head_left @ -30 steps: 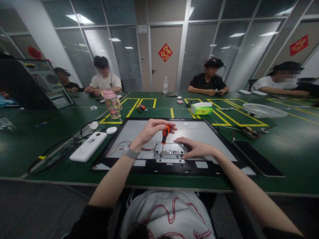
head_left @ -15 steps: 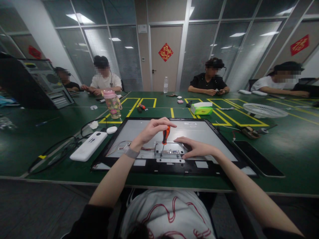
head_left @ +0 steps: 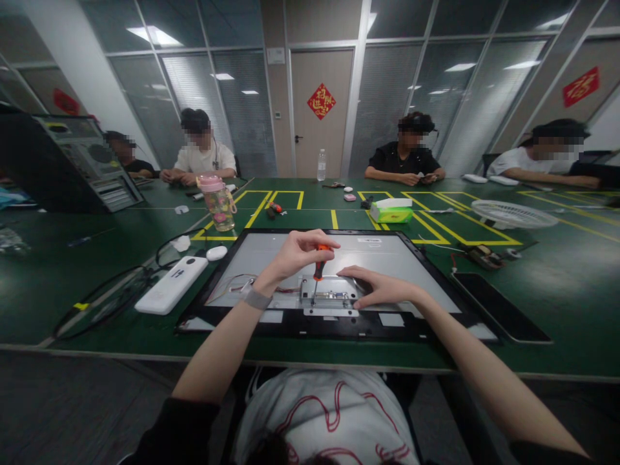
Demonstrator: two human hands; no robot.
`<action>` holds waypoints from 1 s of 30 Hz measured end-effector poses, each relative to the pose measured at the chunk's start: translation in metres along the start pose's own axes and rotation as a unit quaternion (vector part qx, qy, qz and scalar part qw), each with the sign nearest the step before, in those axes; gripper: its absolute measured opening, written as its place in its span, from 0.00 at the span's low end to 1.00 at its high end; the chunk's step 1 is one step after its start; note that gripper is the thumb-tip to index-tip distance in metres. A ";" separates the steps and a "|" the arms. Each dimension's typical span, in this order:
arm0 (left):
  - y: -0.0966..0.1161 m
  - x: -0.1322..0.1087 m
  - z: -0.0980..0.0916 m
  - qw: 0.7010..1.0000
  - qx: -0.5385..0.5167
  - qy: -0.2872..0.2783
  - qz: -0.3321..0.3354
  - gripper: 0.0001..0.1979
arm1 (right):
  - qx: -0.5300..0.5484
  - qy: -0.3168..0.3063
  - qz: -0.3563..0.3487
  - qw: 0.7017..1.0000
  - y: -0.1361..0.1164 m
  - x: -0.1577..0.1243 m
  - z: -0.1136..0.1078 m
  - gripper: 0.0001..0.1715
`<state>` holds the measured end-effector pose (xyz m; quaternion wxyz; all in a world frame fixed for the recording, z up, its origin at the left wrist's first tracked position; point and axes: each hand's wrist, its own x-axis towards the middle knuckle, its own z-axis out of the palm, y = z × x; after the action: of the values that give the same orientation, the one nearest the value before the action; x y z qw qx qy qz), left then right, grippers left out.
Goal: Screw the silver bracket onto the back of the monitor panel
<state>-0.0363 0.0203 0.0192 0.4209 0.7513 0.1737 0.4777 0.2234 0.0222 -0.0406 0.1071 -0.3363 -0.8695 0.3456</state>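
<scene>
At the far left a black computer tower stands tilted on the green table. Near left, a black cable with a yellow tag lies coiled. To its right is a white power bank with dark handwriting on top, perhaps a "14", though I cannot be sure. A white oval case lies just beyond its far end, and farther off stands a pink-lidded bottle with a flowery print.

Near the middle, the left hand, a grey band at its wrist, pinches the top of an orange and black screwdriver between thumb and fingers. The tool stands nearly upright, its tip down at the near left part of a metal bracket on a flat screen panel. On the far door, a red diamond sign carries gold Chinese characters, 招 and 进 among them. A white label on the panel's far side is too small to read.

The right hand has thumb and fingers spread against the bracket's right end. Farther right lie a black phone-like slab and, on the far wall, a red sign reading 福.
</scene>
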 end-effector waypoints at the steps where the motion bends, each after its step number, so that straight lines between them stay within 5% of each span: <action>1: 0.000 0.001 -0.001 1.000 0.007 0.001 0.013 0.09 | 0.000 0.000 0.001 1.000 0.000 0.000 0.000 0.51; 22: 0.002 0.000 -0.002 0.998 0.052 0.011 0.030 0.10 | 0.002 0.001 0.008 1.000 -0.002 -0.002 -0.001 0.51; 30: 0.000 0.000 0.004 0.999 0.034 -0.008 -0.034 0.18 | -0.002 -0.001 0.001 1.000 -0.001 0.000 0.000 0.51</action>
<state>-0.0333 0.0184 0.0182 0.4122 0.7625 0.2119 0.4513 0.2227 0.0214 -0.0396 0.1052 -0.3367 -0.8699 0.3448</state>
